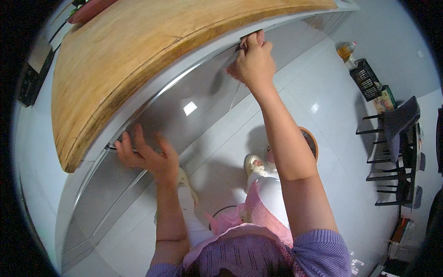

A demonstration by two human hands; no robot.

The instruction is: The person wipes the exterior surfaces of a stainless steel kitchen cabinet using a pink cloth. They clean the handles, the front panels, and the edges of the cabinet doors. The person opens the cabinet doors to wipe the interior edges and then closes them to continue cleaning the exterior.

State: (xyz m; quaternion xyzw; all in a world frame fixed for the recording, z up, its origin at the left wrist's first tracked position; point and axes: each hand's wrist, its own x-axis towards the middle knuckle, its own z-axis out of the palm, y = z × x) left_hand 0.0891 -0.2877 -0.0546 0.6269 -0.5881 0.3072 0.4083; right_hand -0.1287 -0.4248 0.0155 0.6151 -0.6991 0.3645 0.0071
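Observation:
My right hand (256,64) is closed around a reddish-brown cloth (233,70) at the top edge of the glossy grey cabinet front (204,83). Its fingertips reach up to the gap beneath the white countertop edge (204,52). Lower and to the left, my left hand (150,154) is slightly blurred, its fingers spread and holding nothing. Those fingers lie at the cabinet's upper edge; whether they touch it I cannot tell. Above both hands, a thick wooden board (138,52) covers much of the countertop.
A round bin-like container (309,140) stands partly behind my right forearm. Along the wall are an oil bottle (346,51), a black plastic crate (365,79) and dark chairs (398,128). A red container (91,10) sits behind the board; a dark box (34,79) is at left.

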